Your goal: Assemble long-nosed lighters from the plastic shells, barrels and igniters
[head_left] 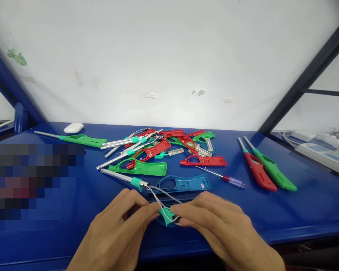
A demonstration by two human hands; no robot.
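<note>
Close to the table's front edge, my left hand [118, 229] and my right hand [220, 226] pinch a small teal plastic trigger piece [166, 216] between their fingertips. Thin white wires [158, 199] loop over this piece and run up to the end of a metal lighter tube [118, 177] with a teal collar [136, 183]. Just beyond my fingers lies a blue lighter shell half [190, 183], inner side up. More blue plastic shows under my fingertips, mostly hidden by them.
Behind lies a pile of red shell halves [155, 149], a green shell half [149, 168], metal tubes and clear fuel tanks [203, 151]. A screwdriver [233, 181] lies right of it. Closed lighters, red [260, 173] and green [277, 173], rest further right. A white case [74, 128] stands back left.
</note>
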